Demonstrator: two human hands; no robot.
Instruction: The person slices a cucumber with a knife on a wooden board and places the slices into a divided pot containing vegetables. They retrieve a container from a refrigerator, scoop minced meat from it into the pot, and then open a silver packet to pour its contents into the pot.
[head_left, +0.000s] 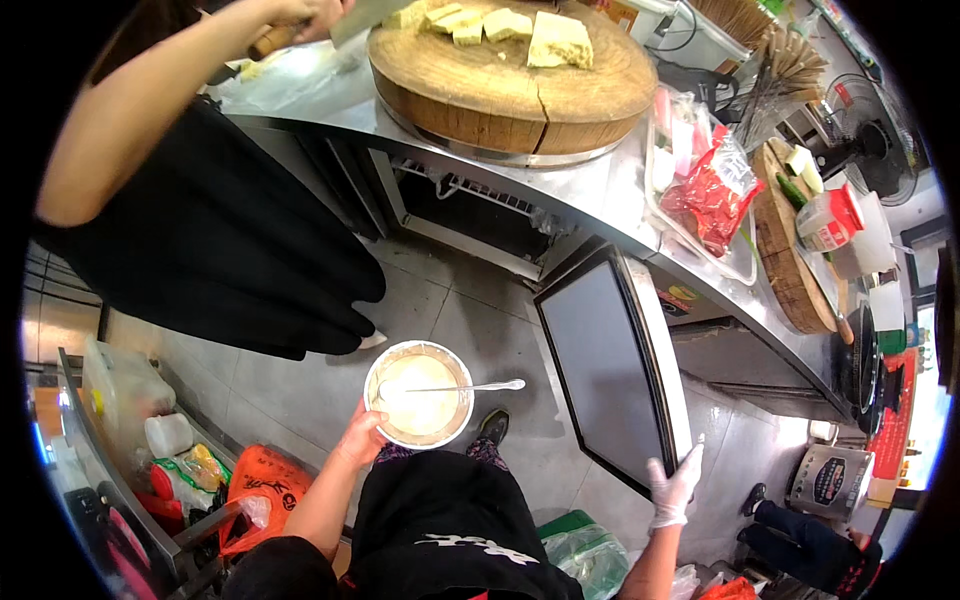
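My bare left hand (365, 437) grips the rim of a round white tub (466, 416) that holds a pale, creamy mass. A metal spoon (495, 386) rests in the tub, its handle pointing right over the rim. The gloved right hand (675, 484), mine, is on the edge of an open fridge door (611, 360) below the steel counter; the thumb is on the inner side and the fingers lie along the outer edge. Behind the door's hinge side, the fridge compartment (472, 217) stands open with a wire rack inside.
A co-worker at the upper left holds a cleaver (364, 16) beside a thick round chopping block (517, 97) bearing yellowish blocks. Right of it are a tray (739, 270) with a red packet (712, 191) and a smaller wooden board (787, 270). Another person is at the lower right.
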